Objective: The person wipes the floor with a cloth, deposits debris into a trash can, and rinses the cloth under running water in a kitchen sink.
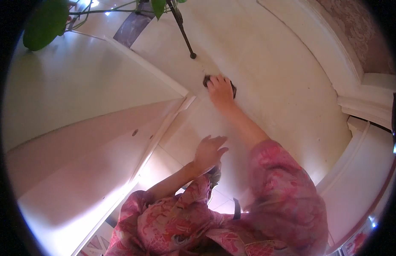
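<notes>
My right hand [221, 90] reaches forward over the pale floor [270, 81], its fingers curled down on a dark object [233, 90] that shows on both sides of the hand. What the object is cannot be made out. Nearer my body, my left hand [210, 151] hangs in the air with its fingers and thumb apart and nothing in it. Just beyond the right hand, a thin dark leg with a rounded foot [193, 55] stands on the floor, with small dark specks beside it.
A white cabinet or panel [95, 81] fills the left side. Green leaves [46, 25] hang at the top left. White moulding [334, 38] borders the floor at right, with a pale curved panel [360, 170] below it. Patterned pink sleeves cover my arms.
</notes>
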`<state>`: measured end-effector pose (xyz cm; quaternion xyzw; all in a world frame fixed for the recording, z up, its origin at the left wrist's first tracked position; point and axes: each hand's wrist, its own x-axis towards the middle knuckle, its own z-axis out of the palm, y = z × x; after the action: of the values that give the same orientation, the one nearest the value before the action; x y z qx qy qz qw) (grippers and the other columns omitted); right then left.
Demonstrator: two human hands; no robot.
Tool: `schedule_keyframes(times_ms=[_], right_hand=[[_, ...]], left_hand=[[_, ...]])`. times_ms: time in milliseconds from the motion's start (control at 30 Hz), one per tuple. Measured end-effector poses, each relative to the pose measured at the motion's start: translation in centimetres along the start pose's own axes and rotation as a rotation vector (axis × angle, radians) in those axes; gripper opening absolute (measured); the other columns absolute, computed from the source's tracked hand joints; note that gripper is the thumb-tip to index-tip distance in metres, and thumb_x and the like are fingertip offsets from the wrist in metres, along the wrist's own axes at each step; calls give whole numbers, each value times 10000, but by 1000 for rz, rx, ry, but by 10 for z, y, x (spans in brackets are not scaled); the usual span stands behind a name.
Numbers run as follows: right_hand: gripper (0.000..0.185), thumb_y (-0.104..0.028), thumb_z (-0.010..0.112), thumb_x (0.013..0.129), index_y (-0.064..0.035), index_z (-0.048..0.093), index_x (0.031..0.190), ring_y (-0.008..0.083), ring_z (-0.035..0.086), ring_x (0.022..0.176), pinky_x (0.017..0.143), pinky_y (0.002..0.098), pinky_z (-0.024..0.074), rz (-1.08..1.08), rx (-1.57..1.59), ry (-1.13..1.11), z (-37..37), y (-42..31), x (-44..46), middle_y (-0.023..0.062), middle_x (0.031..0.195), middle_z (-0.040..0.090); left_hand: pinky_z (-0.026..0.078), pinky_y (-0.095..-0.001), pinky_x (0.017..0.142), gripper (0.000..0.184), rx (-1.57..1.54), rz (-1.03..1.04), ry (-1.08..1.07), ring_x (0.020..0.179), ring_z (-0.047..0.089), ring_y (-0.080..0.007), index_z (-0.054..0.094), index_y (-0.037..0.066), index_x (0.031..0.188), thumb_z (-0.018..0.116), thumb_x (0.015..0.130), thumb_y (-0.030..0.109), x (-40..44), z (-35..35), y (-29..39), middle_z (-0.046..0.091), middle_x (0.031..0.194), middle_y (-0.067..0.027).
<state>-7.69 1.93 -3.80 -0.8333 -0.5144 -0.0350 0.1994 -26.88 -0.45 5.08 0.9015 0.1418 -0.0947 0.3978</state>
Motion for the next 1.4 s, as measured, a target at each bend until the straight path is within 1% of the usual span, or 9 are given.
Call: schedule_keyframes(times_ms=[400,467,567,733,800,867,1067,1333,1400], right_hand=[[182,-165,556,758,-58,648,875,248,507,1035,852,396,405,-10,-90,-87,-13,3,-7,87,1037,581],[174,-165,562,770,-60,656,872,283,546,976,817,409,435,126,84,-481,-37,10,-2,103,988,608],[160,-193,592,769,-83,664,859,289,563,949,783,399,449,437,373,-527,-60,37,38,76,959,620],[374,-381,586,788,-41,647,930,349,540,1019,840,438,440,367,358,-202,-34,97,97,192,1049,599],[477,-430,640,747,-42,629,1024,350,493,1081,932,436,385,325,115,284,-18,99,101,196,1130,554],[490,-369,670,736,-41,605,1094,350,449,1130,991,435,332,387,247,171,-1,86,91,179,1185,519],[318,-82,662,676,-30,614,985,324,485,1084,935,410,398,46,273,190,28,37,64,122,1097,552],[304,-22,667,619,-51,630,919,321,481,1136,947,459,393,-473,543,-149,12,36,-24,126,1161,558],[194,-11,602,653,-41,627,843,338,516,1071,918,463,404,-500,631,-167,-38,43,-71,134,1060,589]], left_hand=[[403,-441,924,377,46,34,113,989,584,-286,577,68,1124,615,809,272,-7,0,-7,630,1035,-129],[403,-445,921,379,24,11,60,990,582,-288,575,68,1125,615,810,275,-11,3,-7,630,1035,-130],[403,-451,919,380,-3,27,28,983,582,-292,575,66,1122,614,810,279,-18,12,-13,631,1033,-127],[404,-457,917,365,53,96,110,975,587,-290,580,69,1110,616,810,273,-20,5,-17,634,1029,-117],[411,-455,903,354,23,34,118,964,590,-288,582,69,1099,623,804,260,-19,2,-17,632,1031,-110],[412,-458,901,348,14,19,92,970,590,-287,583,71,1097,623,805,255,-20,0,-17,630,1042,-107],[410,-464,904,333,21,25,82,961,589,-302,586,71,1088,613,810,252,-16,8,-16,630,1042,-118],[401,-452,924,353,4,-20,-23,951,586,-316,584,56,1101,606,813,259,-16,2,-7,628,1024,-148],[398,-449,929,353,-32,-33,12,948,586,-325,587,54,1093,610,810,264,-19,9,-13,631,1006,-155]])
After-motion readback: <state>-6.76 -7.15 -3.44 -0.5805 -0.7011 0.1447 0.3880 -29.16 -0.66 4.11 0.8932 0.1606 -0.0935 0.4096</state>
